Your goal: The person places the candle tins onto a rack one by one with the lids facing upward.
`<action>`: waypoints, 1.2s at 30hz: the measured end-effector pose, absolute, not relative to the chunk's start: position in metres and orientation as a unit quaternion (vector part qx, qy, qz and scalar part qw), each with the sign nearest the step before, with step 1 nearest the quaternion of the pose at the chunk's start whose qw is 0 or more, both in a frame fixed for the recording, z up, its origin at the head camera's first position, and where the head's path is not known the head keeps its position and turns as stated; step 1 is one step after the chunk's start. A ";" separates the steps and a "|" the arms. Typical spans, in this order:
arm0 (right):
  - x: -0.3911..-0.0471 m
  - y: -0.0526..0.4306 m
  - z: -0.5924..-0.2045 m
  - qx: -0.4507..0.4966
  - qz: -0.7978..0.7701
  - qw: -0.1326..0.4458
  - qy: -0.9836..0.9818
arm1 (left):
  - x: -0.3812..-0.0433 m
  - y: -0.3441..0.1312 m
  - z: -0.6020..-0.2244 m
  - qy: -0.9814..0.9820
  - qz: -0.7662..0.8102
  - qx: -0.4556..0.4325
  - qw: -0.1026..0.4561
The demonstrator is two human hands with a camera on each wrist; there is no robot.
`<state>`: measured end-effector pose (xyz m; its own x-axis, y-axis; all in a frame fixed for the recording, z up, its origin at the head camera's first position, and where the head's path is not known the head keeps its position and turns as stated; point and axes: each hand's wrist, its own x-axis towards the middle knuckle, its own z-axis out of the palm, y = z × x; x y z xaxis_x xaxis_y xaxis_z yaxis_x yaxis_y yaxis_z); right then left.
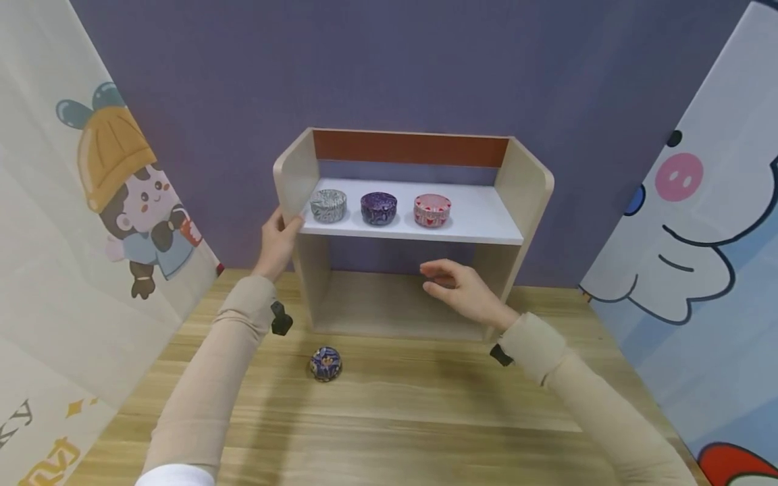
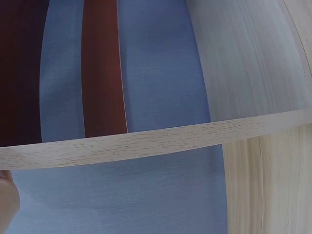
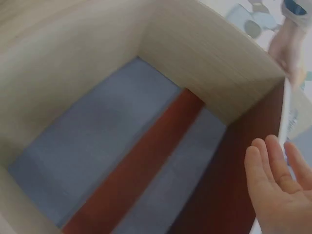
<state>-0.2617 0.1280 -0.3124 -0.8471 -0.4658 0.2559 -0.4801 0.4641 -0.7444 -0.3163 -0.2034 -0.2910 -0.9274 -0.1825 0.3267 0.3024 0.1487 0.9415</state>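
Observation:
A small two-tier wooden shelf (image 1: 395,307) with a white upper board stands on the table. My left hand (image 1: 278,243) grips the front edge of its left side panel (image 1: 296,172), thumb at the inner side near the white board. Three round tins stand in a row on that board: a green-and-white patterned tin (image 1: 329,206), a dark purple tin (image 1: 379,209) and a pink tin with red hearts (image 1: 432,210). My right hand (image 1: 458,289), fingers slightly bent and holding nothing, hovers before the lower compartment; the right wrist view shows its fingers (image 3: 275,163) near the white board's edge.
On the wooden table (image 1: 389,418), in front of the shelf's left side, lies a blue patterned round tin (image 1: 325,364). A blue-grey backdrop (image 1: 413,67) rises behind the shelf. Printed cartoon panels flank it at left (image 1: 55,223) and right (image 1: 723,223).

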 end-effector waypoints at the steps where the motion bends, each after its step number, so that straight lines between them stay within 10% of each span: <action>1: -0.262 0.128 -0.317 0.279 0.432 -0.002 -0.857 | -0.317 -0.203 -0.291 -0.735 -0.651 -0.040 0.186; 12: -0.265 0.124 -0.354 0.317 0.355 -0.068 -0.877 | -0.315 -0.203 -0.290 -0.737 -0.649 -0.037 0.185; 36: -0.269 0.089 -0.406 0.486 0.031 0.153 -0.860 | -0.314 -0.201 -0.289 -0.731 -0.656 -0.035 0.184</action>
<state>-0.2687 0.0894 -0.4059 -0.4796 -0.8268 0.2938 -0.8458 0.5248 0.0962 -0.3140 -0.2014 -0.2893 -0.9297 -0.1899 0.3157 0.2931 0.1379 0.9461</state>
